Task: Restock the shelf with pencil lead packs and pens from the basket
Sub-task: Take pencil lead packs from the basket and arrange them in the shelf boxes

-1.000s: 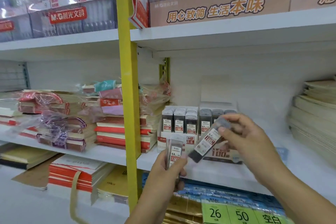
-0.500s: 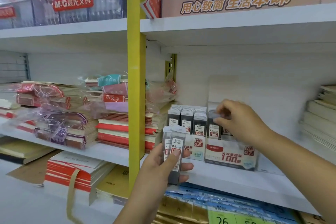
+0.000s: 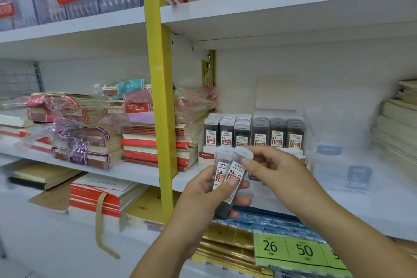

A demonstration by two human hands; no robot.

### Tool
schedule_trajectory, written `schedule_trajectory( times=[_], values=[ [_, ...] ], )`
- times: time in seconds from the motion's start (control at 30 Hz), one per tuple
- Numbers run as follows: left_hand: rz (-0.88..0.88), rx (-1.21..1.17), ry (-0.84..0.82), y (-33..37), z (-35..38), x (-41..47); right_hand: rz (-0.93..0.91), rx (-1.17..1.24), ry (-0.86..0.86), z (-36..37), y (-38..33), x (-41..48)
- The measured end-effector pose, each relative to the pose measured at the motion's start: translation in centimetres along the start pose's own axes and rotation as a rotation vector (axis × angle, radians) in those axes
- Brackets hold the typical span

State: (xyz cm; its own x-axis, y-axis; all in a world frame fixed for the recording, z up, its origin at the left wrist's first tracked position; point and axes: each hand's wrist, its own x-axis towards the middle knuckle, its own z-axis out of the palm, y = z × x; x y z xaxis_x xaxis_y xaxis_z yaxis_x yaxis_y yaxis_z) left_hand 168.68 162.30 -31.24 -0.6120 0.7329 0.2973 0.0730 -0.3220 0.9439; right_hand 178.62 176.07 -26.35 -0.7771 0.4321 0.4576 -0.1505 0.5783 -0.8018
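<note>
My left hand [image 3: 203,194] grips two pencil lead packs [image 3: 228,171], dark cases with clear caps and 0.5 labels, in front of the middle shelf. My right hand [image 3: 270,169] pinches the top of the right-hand pack [image 3: 239,165] between thumb and fingers. Behind them on the shelf stand two display boxes: the 0.5 lead box [image 3: 226,132] on the left and the 0.7 lead box [image 3: 278,133] on the right, both filled with upright packs. No basket or pens are in view.
A yellow upright post [image 3: 159,97] divides the shelving. Stacks of wrapped notebooks [image 3: 90,128] fill the shelf to the left, and paper stacks [image 3: 397,124] sit at the right. Price tags [image 3: 293,248] and gold packets lie on the lower shelf.
My right hand has come back from the 0.7 display box, where it left a pack, and now pinches one of the packs in my left hand. The camera has moved closer.
</note>
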Motion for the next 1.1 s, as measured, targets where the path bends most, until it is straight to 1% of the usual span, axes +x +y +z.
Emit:
schedule_trajectory(
  times=[0.07, 0.2, 0.27, 0.33, 0.4, 0.47, 0.5, 0.57, 0.6, 0.7, 0.77, 0.87, 0.93, 1.0, 1.1],
  values=[
    [-0.012, 0.001, -0.013, -0.3, 0.7, -0.1, 0.016, 0.064, 0.043, -0.2, 0.3, -0.2],
    [-0.056, -0.025, -0.006, -0.7, 1.1, -0.3, 0.075, 0.132, 0.022, -1.2, 1.0, -0.5],
    [-0.087, -0.058, 0.02, -0.7, 1.2, -0.2, 0.077, 0.159, 0.042, -1.7, 1.2, -0.4],
    [-0.102, -0.081, 0.071, -0.8, 1.2, 0.0, 0.057, 0.177, 0.094, -2.3, 1.4, -0.4],
    [-0.089, -0.1, 0.135, -0.8, 1.1, 0.2, -0.016, 0.154, 0.153, -2.9, 1.3, -0.4],
    [-0.055, -0.087, 0.182, -0.5, 0.7, 0.5, -0.166, 0.069, 0.209, -3.5, 0.4, 0.2],
    [-0.035, -0.073, 0.194, -0.4, 0.5, 0.6, -0.248, -0.016, 0.236, -3.7, -0.3, 0.7],
    [-0.002, -0.049, 0.212, -0.3, 0.1, 0.8, -0.375, -0.245, 0.256, -4.0, -1.7, 2.1],
    [0.007, -0.044, 0.222, -0.2, -0.1, 0.9, -0.408, -0.354, 0.241, -3.9, -2.3, 2.8],
    [0.02, -0.037, 0.25, 0.0, -0.9, 0.9, -0.412, -0.631, 0.16, -3.4, -3.0, 5.2],
    [0.014, -0.044, 0.267, 0.1, -1.4, 1.0, -0.376, -0.74, 0.11, -3.0, -3.0, 6.6],
    [0.015, -0.054, 0.29, 0.1, -2.1, 1.1, -0.299, -0.794, 0.06, -2.6, -2.8, 8.3],
    [0.03, -0.058, 0.315, 0.0, -2.5, 1.1, -0.239, -0.754, 0.037, -2.5, -2.5, 9.3],
    [0.04, -0.044, 0.342, -0.2, -3.0, 1.2, -0.22, -0.746, 0.058, -2.4, -2.1, 10.1],
    [0.031, -0.038, 0.359, -0.3, -3.3, 1.3, -0.298, -0.924, 0.156, -2.1, -1.4, 10.6]
  ],
)
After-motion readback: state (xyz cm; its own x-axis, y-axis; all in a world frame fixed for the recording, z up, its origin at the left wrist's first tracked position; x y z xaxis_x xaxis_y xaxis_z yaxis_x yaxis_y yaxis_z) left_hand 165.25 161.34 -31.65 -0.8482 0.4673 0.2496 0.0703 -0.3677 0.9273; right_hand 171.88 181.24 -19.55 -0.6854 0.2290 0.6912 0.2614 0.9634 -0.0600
